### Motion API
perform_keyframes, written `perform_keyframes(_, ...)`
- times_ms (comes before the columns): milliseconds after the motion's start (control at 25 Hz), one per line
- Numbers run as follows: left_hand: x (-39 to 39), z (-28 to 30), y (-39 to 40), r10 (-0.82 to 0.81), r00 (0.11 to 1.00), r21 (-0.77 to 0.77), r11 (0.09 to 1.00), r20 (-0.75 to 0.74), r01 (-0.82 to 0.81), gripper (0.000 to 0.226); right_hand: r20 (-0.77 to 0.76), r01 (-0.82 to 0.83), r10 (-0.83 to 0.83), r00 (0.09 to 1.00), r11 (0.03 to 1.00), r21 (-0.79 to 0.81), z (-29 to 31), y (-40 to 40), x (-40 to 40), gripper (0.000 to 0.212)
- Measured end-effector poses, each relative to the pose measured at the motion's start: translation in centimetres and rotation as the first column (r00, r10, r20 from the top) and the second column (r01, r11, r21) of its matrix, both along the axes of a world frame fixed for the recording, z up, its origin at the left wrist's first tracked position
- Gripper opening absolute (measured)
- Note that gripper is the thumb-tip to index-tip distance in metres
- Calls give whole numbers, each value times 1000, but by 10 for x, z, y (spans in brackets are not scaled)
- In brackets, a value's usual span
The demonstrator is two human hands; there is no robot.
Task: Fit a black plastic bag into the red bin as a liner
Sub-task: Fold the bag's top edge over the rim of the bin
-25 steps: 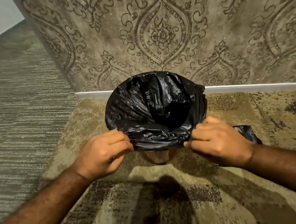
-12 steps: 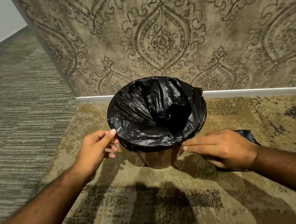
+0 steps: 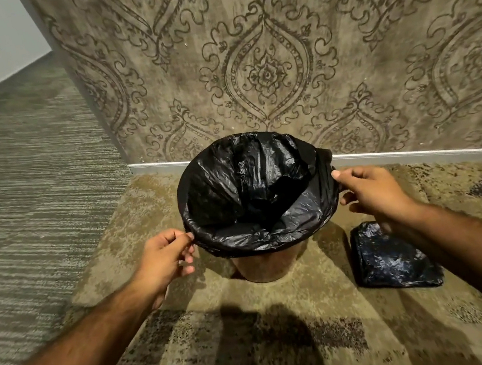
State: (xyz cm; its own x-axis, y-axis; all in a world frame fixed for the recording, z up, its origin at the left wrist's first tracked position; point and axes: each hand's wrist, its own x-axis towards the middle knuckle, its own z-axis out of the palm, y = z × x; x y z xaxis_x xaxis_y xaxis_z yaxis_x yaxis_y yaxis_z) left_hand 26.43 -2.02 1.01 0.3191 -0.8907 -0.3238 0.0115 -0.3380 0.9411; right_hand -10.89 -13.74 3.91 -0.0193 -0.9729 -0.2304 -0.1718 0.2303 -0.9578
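Note:
A black plastic bag lines the bin, its mouth folded down over the rim all around. Only the bin's lower wall shows under the bag, reddish-brown in this light. My left hand pinches the folded bag edge at the rim's near-left side between thumb and forefinger. My right hand is at the rim's right side, thumb tip touching the bag's bunched fold, the other fingers spread and loose.
A folded bundle of black bags lies on the patterned carpet right of the bin, under my right forearm. The ornate wallpapered wall with a white skirting stands just behind the bin. Striped grey carpet stretches to the left.
Both hands left the rim's near edge. My left hand moved back to pinch the left side. My right hand rose from the floor area to the right side, uncovering the bundle.

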Motion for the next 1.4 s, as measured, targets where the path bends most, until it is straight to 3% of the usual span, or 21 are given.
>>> perform_keyframes(160,-13,-9,-7,-22,999,82,996,31,20,22,-11,61,-61,998,998,7,-3,-7,-6,18)
perform_keyframes(280,-16,-4,-11,2,998,32,999,-55,0,16,-235,54,-40,971,997,50,-19,-8,-18,23)
perform_keyframes(400,-9,1,-13,40,996,-13,999,-82,-41,9,-398,-42,111,911,983,177,-40,-5,-28,25)
perform_keyframes(480,-2,4,-18,103,992,-26,994,-69,-105,9,-379,-69,150,913,974,218,-42,-6,-26,20)
perform_keyframes(600,6,9,-28,141,989,-45,989,-51,-143,13,-319,90,-87,944,996,-5,-17,-17,-13,13)
perform_keyframes(680,6,13,-34,99,994,-54,993,-41,-101,16,-139,159,-171,975,983,-93,3,-20,-4,14)
perform_keyframes(760,1,17,-38,53,998,-65,996,-28,-54,18,4,59,-59,998,998,-12,15,-15,6,19)
perform_keyframes(840,-2,19,-42,58,998,-81,995,-20,-59,19,-7,-81,81,997,994,74,21,-8,16,20)
perform_keyframes(920,2,17,-45,86,996,-74,994,9,-85,15,8,-127,127,992,990,61,21,-5,21,14)
perform_keyframes(1040,11,6,-43,96,994,2,995,55,-96,14,55,-70,70,996,998,6,22,-6,24,52)
perform_keyframes(1120,12,0,-41,83,994,62,994,64,-87,18,50,-32,32,998,999,0,25,-5,26,61)
perform_keyframes(1240,15,8,-49,116,991,55,991,69,-120,16,9,-20,19,1000,999,50,27,-1,25,50)
perform_keyframes(1400,26,31,-68,185,982,-55,981,-31,-186,19,1,-57,57,998,987,150,30,6,15,42)
